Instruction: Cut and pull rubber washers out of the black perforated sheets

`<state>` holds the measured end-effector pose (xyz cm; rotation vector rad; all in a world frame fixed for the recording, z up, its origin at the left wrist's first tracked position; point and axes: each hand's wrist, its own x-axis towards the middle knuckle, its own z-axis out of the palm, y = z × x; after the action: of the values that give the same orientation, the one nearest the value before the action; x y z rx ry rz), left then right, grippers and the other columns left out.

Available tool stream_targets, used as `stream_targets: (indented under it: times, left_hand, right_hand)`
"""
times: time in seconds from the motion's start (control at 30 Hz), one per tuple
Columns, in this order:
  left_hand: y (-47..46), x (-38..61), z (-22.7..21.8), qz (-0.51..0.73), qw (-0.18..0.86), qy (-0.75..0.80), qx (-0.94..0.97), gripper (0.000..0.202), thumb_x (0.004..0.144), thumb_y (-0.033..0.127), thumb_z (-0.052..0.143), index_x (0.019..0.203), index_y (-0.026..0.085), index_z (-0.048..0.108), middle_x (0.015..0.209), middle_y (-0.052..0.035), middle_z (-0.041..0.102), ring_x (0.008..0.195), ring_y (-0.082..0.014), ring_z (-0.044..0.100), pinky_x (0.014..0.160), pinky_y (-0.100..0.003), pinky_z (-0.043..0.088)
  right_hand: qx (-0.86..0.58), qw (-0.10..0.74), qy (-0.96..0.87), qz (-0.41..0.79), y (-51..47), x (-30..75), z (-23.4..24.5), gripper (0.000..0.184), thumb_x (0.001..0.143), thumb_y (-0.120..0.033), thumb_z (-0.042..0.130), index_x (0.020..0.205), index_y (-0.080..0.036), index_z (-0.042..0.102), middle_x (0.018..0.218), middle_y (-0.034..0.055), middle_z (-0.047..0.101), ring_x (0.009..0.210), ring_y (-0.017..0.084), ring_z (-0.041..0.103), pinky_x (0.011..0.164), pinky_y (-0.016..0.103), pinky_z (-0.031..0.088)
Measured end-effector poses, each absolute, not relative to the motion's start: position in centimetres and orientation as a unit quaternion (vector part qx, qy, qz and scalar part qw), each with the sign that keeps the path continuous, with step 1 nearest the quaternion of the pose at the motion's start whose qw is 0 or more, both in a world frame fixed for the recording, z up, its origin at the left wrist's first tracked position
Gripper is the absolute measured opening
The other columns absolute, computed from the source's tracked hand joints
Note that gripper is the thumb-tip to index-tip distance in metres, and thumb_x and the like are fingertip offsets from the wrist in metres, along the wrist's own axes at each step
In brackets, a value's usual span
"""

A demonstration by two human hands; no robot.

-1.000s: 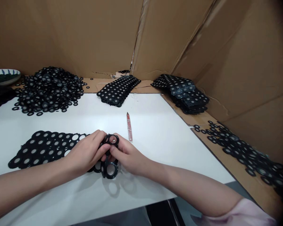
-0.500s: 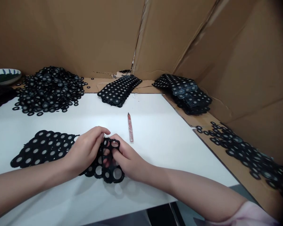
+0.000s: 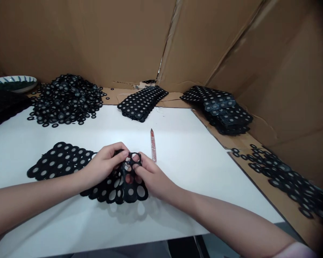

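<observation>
A black rubbery sheet of joined rings (image 3: 52,163) lies on the white table, its right end lifted and bent up between my hands. My left hand (image 3: 107,161) pinches the sheet's top edge with thumb and forefinger. Close beside it, my right hand (image 3: 153,175) grips the raised right end, thumb in front and fingers behind, seen through the holes. Some holes are open and others hold pale discs. Beyond my right hand lies a red pencil-like tool (image 3: 153,145) with a dark pointed tip and a clear wrapping.
A heap of loose black rings (image 3: 68,102) stands at the back left near a patterned dish (image 3: 29,83). Stacked ring sheets (image 3: 142,102) lie at the back, with another folded stack (image 3: 226,111) rightward. Ring strips (image 3: 288,175) line the right cardboard edge. Cardboard walls (image 3: 97,39) enclose the table.
My left thumb and forefinger have closed on the sheet's top edge; before, the forefinger was stretched out. The view has shifted slightly left, so things appear further right.
</observation>
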<state>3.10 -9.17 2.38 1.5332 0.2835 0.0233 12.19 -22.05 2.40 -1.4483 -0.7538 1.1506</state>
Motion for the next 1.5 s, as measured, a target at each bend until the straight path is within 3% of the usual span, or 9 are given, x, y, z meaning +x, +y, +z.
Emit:
stream_targets:
  times: [0.13,0.23,0.47,0.63,0.77,0.97,1.1,1.33,1.5]
  left_hand:
    - [-7.0,3.5,2.1,0.197,0.671,0.198,0.687,0.020,0.082,0.037,0.046,0.082,0.018,0.052,0.051,0.0063,0.038,0.044,-0.0054,0.035,0.042,-0.017,0.027]
    - [-5.8,3.3,2.3,0.323,0.605,0.253,0.683,0.016,0.084,0.032,0.042,0.087,0.019,0.051,0.053,0.0065,0.032,0.045,-0.0066,0.031,0.042,-0.018,0.024]
    - [-8.8,1.9,3.8,0.157,0.370,0.124,0.907,0.022,0.089,0.028,0.029,0.083,0.019,0.049,0.064,0.0031,0.048,0.058,-0.0100,0.044,0.058,-0.023,0.035]
    - [-9.3,0.7,4.5,0.216,0.234,0.065,0.946,0.028,0.089,0.025,0.029,0.065,0.018,0.039,0.059,0.0028,0.042,0.053,-0.0090,0.041,0.053,-0.021,0.031]
    - [-9.0,-0.2,5.1,0.254,0.171,0.041,0.951,0.030,0.088,0.032,0.034,0.061,0.018,0.037,0.053,0.0038,0.039,0.046,-0.0081,0.036,0.048,-0.021,0.028]
    - [-9.5,-0.3,4.6,0.234,0.127,0.032,0.963,0.039,0.078,0.053,0.045,0.063,0.018,0.039,0.056,0.0030,0.043,0.048,-0.0088,0.038,0.048,-0.021,0.026]
    - [-10.1,-0.1,3.8,0.157,0.151,0.056,0.974,0.034,0.081,0.048,0.044,0.065,0.018,0.041,0.059,0.0021,0.045,0.051,-0.0095,0.040,0.049,-0.022,0.026]
    - [-10.9,0.4,4.2,-0.002,0.384,0.102,0.918,0.031,0.087,0.044,0.032,0.072,0.018,0.044,0.067,0.0017,0.054,0.058,-0.0107,0.047,0.054,-0.021,0.032]
    - [-11.0,0.2,3.0,0.072,0.302,0.112,0.944,0.028,0.082,0.043,0.042,0.070,0.019,0.040,0.059,0.0042,0.047,0.050,-0.0084,0.039,0.047,-0.020,0.028]
  right_hand:
    - [-0.610,0.525,-0.267,0.529,-22.2,12.5,3.0,0.005,0.076,-0.017,0.038,0.080,-0.019,0.039,0.071,-0.0020,0.052,0.057,0.009,0.051,0.043,0.019,0.037]
    - [-0.608,0.523,-0.207,0.561,-22.4,12.7,3.3,0.010,0.069,-0.017,0.039,0.079,-0.020,0.038,0.079,-0.0011,0.052,0.058,0.011,0.054,0.036,0.018,0.034]
    - [-0.583,0.568,-0.188,0.549,-22.3,13.0,3.4,0.013,0.072,-0.020,0.037,0.081,-0.017,0.047,0.054,-0.0003,0.054,0.047,0.010,0.044,0.036,0.018,0.031]
    - [-0.524,0.658,-0.146,0.521,-22.3,12.5,4.1,0.009,0.076,-0.019,0.042,0.079,-0.015,0.050,0.059,0.0011,0.057,0.053,0.009,0.050,0.048,0.019,0.039]
    - [-0.473,0.709,-0.149,0.501,-22.3,12.4,4.5,0.010,0.079,-0.024,0.050,0.084,-0.016,0.051,0.067,0.0005,0.057,0.060,0.009,0.051,0.056,0.021,0.043]
    - [-0.475,0.676,-0.259,0.500,-22.6,12.2,4.4,0.021,0.077,-0.031,0.058,0.090,-0.017,0.048,0.084,0.0032,0.058,0.071,0.011,0.056,0.068,0.025,0.046]
    - [-0.487,0.679,-0.276,0.475,-22.7,11.8,4.3,0.020,0.076,-0.025,0.060,0.089,-0.018,0.046,0.081,0.0003,0.053,0.076,0.011,0.055,0.072,0.025,0.045]
    - [-0.490,0.673,-0.231,0.504,-22.2,11.6,3.0,0.011,0.076,-0.014,0.048,0.084,-0.018,0.042,0.071,-0.0030,0.045,0.063,0.008,0.045,0.061,0.022,0.040]
    - [-0.526,0.654,-0.254,0.481,-22.3,11.5,3.0,0.017,0.078,-0.027,0.054,0.083,-0.018,0.040,0.075,-0.0026,0.046,0.068,0.009,0.047,0.067,0.023,0.042]
